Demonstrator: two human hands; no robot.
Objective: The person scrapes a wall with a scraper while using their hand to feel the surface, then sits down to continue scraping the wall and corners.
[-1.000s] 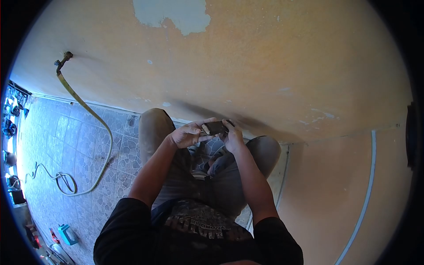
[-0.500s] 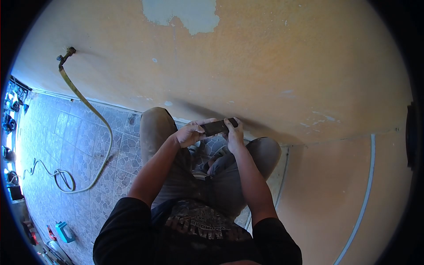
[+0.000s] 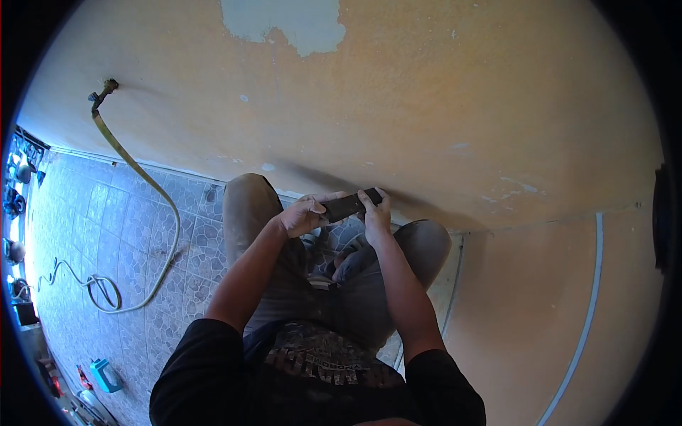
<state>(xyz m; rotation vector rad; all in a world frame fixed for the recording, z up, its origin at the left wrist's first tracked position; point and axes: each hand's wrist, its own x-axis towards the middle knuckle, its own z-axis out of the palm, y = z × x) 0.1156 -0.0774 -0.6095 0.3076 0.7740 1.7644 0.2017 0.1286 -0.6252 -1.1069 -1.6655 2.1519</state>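
Note:
A dark, flat rectangular block (image 3: 345, 207) is held between my two hands above my bent knees, close to the wall. Its exact kind cannot be made out. My left hand (image 3: 304, 215) grips the left end, thumb on top and pale with dust. At the other end, my right hand (image 3: 376, 212) has its fingers closed round the block, with the thumb across its upper face. Part of the underside is hidden by the fingers.
The orange wall (image 3: 426, 92) with peeled patches rises just ahead. A hose (image 3: 172, 206) runs from a tap (image 3: 104, 93) onto the tiled floor (image 3: 135, 234) at left. Further left stands a turquoise container (image 3: 106, 375). A pale strip (image 3: 590, 305) lines the right side.
The view has shifted slightly. The block has tilted a little in my hands, with its upper face turned somewhat differently; both hands keep hold of it.

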